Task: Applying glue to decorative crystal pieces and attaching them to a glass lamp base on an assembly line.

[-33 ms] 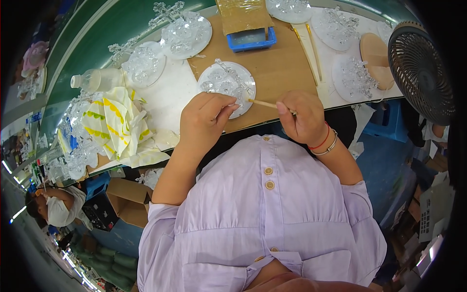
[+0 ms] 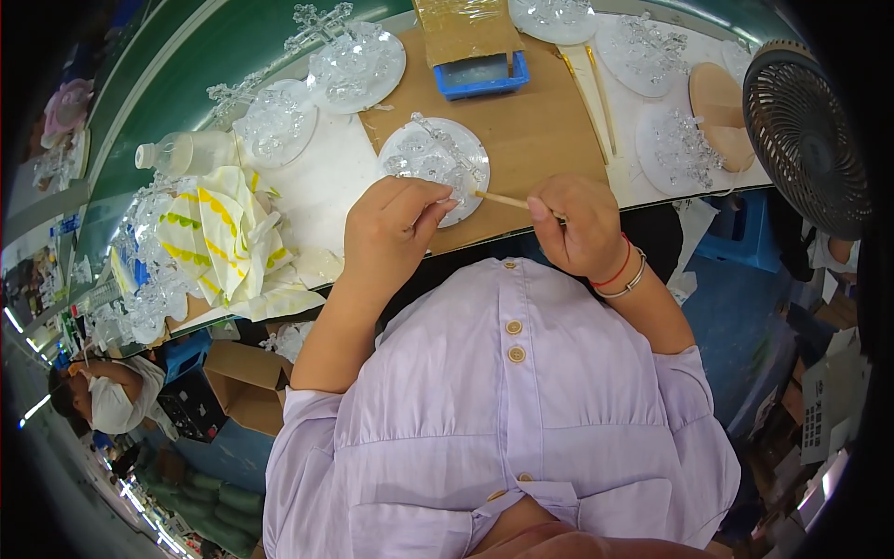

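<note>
My left hand point(image 2: 391, 233) is at the near edge of a round white plate point(image 2: 466, 140) that carries clear crystal-like pieces. Its thumb and forefinger are pinched on a small clear piece that is mostly hidden by the fingers. My right hand point(image 2: 577, 228) wears a red band and a silver bracelet at the wrist. It grips a thin wooden stick point(image 2: 503, 199), and the stick's tip points left and meets my left fingertips. Both hands hover over a brown cardboard sheet point(image 2: 540, 130) at the table's front edge.
Behind the cardboard sheet stands a blue tray point(image 2: 480, 74). More plates of clear pieces point(image 2: 358, 65) point(image 2: 670, 144) lie around. A black fan point(image 2: 810, 130) is at the right. A plastic bottle point(image 2: 186, 151) and a yellow-white cloth point(image 2: 223, 242) are at the left. Another person point(image 2: 102, 396) works at the lower left.
</note>
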Demonstrator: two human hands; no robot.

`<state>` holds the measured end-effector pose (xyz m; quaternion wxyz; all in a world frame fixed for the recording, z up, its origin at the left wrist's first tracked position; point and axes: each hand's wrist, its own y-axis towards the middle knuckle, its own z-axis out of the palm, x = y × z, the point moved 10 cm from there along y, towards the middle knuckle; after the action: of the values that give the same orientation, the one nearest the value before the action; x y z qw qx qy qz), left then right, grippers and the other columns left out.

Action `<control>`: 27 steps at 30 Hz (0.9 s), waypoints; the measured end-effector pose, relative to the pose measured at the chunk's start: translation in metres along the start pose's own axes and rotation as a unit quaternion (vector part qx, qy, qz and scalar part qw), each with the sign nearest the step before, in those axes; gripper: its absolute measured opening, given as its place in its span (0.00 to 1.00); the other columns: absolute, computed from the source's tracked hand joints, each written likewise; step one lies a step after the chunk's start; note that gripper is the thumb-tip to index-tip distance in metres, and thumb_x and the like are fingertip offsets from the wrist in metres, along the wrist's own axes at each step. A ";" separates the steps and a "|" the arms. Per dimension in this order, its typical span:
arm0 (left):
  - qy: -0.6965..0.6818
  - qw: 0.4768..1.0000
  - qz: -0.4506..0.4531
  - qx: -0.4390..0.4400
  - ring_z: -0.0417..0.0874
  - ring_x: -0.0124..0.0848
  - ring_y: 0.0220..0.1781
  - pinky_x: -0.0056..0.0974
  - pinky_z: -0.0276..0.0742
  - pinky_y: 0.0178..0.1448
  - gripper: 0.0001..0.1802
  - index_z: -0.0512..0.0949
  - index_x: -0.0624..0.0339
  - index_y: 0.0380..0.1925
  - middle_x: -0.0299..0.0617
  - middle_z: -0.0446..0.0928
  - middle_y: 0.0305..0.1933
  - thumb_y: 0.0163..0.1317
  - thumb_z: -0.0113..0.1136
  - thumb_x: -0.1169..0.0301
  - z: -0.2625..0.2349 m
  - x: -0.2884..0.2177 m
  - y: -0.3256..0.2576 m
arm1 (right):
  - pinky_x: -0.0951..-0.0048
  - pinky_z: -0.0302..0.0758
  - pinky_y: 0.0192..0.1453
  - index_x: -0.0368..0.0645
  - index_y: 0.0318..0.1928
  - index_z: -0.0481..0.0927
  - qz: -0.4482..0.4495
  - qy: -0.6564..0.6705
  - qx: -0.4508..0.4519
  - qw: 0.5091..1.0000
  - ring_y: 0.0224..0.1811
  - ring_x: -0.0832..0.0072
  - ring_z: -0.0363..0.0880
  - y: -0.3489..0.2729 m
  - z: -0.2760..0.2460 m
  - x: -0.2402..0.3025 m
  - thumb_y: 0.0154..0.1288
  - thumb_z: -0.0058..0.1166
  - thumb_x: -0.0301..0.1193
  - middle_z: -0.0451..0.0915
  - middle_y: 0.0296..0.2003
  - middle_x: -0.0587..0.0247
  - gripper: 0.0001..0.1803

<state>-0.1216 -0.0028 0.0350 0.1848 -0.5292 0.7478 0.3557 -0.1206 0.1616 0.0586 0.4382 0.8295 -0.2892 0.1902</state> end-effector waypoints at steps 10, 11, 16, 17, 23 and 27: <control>-0.013 1.000 0.009 0.000 0.81 0.36 0.32 0.37 0.76 0.35 0.08 0.82 0.58 0.30 0.39 0.81 0.29 0.48 0.70 0.77 -0.001 -0.002 0.000 | 0.70 0.69 0.24 0.36 0.36 0.71 0.024 -0.051 -0.036 0.998 0.21 0.63 0.74 0.009 -0.003 -0.023 0.64 0.53 0.19 0.77 0.26 0.55 0.04; -0.013 1.000 0.009 0.000 0.81 0.36 0.32 0.37 0.76 0.35 0.08 0.82 0.58 0.30 0.39 0.81 0.29 0.48 0.70 0.77 -0.001 -0.001 -0.001 | 0.70 0.69 0.24 0.36 0.36 0.71 0.024 -0.060 -0.034 0.997 0.21 0.63 0.74 0.010 -0.003 -0.024 0.64 0.53 0.19 0.77 0.26 0.55 0.05; -0.012 1.000 0.019 -0.009 0.80 0.36 0.32 0.37 0.76 0.35 0.08 0.82 0.58 0.30 0.39 0.81 0.28 0.48 0.70 0.77 -0.001 -0.002 0.000 | 0.69 0.70 0.26 0.37 0.35 0.70 0.008 -0.041 -0.003 0.999 0.22 0.62 0.75 0.004 -0.002 -0.013 0.64 0.52 0.19 0.77 0.26 0.54 0.04; -0.013 1.000 0.019 -0.009 0.80 0.36 0.32 0.37 0.76 0.35 0.08 0.82 0.58 0.30 0.39 0.81 0.28 0.48 0.70 0.77 0.000 -0.001 0.000 | 0.69 0.71 0.26 0.37 0.35 0.70 0.005 -0.027 0.006 1.000 0.23 0.62 0.75 0.001 -0.001 -0.009 0.64 0.52 0.19 0.77 0.26 0.54 0.04; -0.004 0.999 0.035 -0.023 0.80 0.36 0.31 0.37 0.75 0.34 0.08 0.82 0.58 0.29 0.38 0.80 0.28 0.47 0.70 0.77 0.001 -0.003 0.000 | 0.69 0.72 0.28 0.37 0.35 0.70 0.035 -0.013 -0.023 0.999 0.24 0.61 0.76 -0.006 -0.011 -0.013 0.64 0.52 0.19 0.77 0.26 0.54 0.04; 0.009 0.998 0.051 -0.026 0.80 0.36 0.30 0.37 0.75 0.33 0.08 0.81 0.58 0.28 0.38 0.80 0.28 0.47 0.70 0.77 0.004 -0.008 0.004 | 0.68 0.73 0.29 0.37 0.35 0.70 0.025 -0.005 -0.040 0.999 0.24 0.60 0.76 -0.003 -0.013 -0.015 0.63 0.52 0.18 0.77 0.27 0.54 0.04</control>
<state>-0.1228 0.0064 0.0388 0.1458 -0.4986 0.7659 0.3788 -0.1309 0.1788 0.0551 0.4647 0.8050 -0.3194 0.1847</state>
